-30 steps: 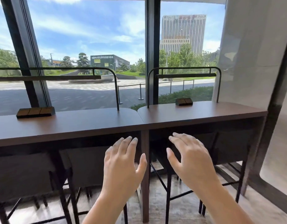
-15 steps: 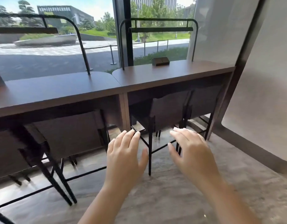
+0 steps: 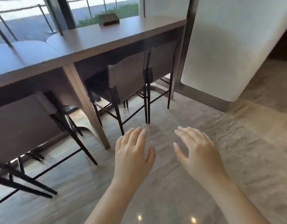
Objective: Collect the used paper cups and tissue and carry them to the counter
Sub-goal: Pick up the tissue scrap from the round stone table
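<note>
No paper cup and no tissue shows in the head view. My left hand point(image 3: 133, 152) and my right hand point(image 3: 199, 152) hover side by side over the stone floor point(image 3: 188, 183), palms down, fingers straight and spread, holding nothing. They are in front of and below the long brown window table point(image 3: 94, 39), touching nothing.
The window table carries a small dark wooden block point(image 3: 109, 19) near the glass. Tall brown stools point(image 3: 128, 78) with thin black legs are tucked beneath it, another stool point(image 3: 21, 126) at the left. A white rounded wall panel point(image 3: 228, 46) stands at the right, with floor running past it.
The view has tilted down and swung right: the table slid up and left, more floor and the white panel came in. Both hands stay spread and hold nothing.
</note>
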Tool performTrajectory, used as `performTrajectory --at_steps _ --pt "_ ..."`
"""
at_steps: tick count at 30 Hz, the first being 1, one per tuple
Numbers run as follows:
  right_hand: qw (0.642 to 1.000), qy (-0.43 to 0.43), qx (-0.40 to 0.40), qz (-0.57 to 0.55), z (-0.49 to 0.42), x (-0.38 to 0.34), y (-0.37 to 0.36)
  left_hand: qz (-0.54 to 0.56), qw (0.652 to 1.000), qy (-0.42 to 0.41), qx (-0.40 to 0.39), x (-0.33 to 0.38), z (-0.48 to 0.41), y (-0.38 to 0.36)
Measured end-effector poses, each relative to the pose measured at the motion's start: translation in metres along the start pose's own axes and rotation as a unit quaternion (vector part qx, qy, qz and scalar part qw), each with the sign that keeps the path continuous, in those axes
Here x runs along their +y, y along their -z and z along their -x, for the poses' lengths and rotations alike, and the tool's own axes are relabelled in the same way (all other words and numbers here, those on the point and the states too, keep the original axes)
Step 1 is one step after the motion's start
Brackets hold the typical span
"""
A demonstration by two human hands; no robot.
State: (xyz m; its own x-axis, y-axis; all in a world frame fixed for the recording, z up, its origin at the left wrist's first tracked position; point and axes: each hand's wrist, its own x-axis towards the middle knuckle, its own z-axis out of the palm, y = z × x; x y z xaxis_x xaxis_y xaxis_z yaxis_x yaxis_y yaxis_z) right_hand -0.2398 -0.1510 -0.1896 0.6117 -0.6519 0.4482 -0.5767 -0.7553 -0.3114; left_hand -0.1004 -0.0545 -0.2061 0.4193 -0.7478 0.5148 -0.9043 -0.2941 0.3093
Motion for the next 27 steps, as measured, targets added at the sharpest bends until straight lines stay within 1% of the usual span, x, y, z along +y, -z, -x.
performTrajectory --at_steps 6,10,13,20,27 --pt "0.997 -0.067 0.017 0.015 0.036 0.049 0.024 0.026 0.998 -0.047 -0.03 0.055 0.002 -0.028" --pt "0.994 -0.101 0.035 0.03 0.062 0.09 0.052 0.038 0.995 -0.07 -0.062 0.108 0.003 -0.045" --pt "0.987 -0.144 0.052 0.042 0.088 0.126 0.077 0.054 0.99 -0.1 -0.088 0.154 0.007 -0.06" --pt "0.969 -0.23 0.055 0.067 0.155 0.202 0.133 0.092 0.97 -0.173 -0.148 0.266 0.029 -0.1" --pt "0.935 -0.334 0.069 0.091 0.228 0.264 0.184 0.126 0.939 -0.256 -0.191 0.368 0.054 -0.133"
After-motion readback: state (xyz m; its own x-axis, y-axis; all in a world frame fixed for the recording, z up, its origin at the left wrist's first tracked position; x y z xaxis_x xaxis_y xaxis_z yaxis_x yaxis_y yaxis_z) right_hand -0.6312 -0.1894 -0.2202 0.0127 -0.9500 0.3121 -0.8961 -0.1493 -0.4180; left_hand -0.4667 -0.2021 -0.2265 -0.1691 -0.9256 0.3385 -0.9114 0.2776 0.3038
